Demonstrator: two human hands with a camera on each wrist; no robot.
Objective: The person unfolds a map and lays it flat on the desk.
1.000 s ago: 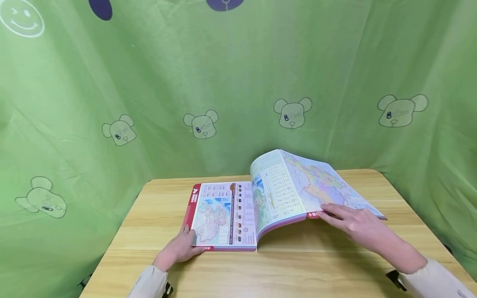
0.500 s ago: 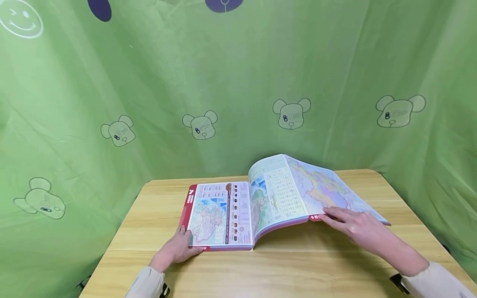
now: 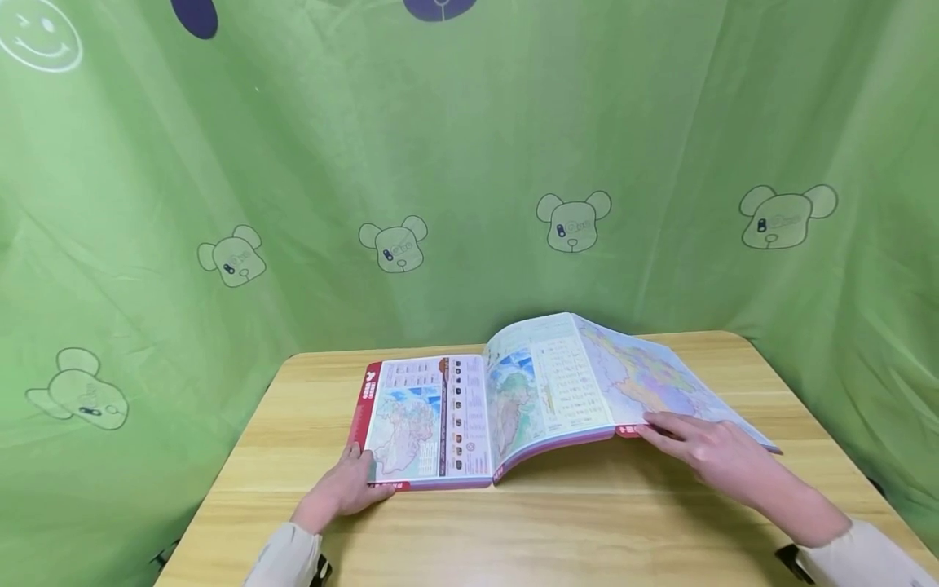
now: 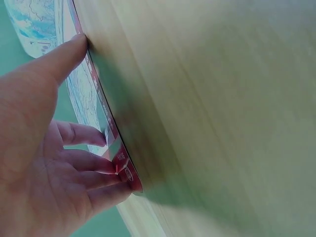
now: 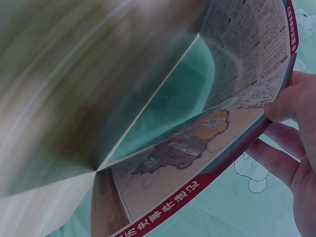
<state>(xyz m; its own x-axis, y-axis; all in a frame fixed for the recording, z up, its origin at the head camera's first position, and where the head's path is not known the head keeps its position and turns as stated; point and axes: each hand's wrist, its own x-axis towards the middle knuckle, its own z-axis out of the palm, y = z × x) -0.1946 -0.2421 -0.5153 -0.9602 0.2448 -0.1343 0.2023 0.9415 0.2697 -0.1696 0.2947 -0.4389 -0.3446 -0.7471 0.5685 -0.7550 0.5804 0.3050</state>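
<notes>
A map atlas (image 3: pixel 462 375) with red edge strips lies open on the table. Its left side is flat, while the right-hand section (image 3: pixel 638 367) arches up from the spine and slopes down to the right, showing a coloured map. My left hand (image 3: pixel 341 487) holds the near left corner, thumb on the front edge and fingers at the side. In the left wrist view those fingers (image 4: pixel 106 187) bend against the red corner. My right hand (image 3: pixel 722 456) pinches the near edge of the raised section. Beneath it, the right wrist view shows another printed map page (image 5: pixel 182 148).
The wooden table (image 3: pixel 543 538) has rounded far corners. A green curtain (image 3: pixel 469 147) printed with bear heads hangs around its back and sides, close behind the atlas.
The raised section has lowered and spread to the right, my right hand moving slightly right and down with it. The atlas's left part and my left hand have shifted slightly left.
</notes>
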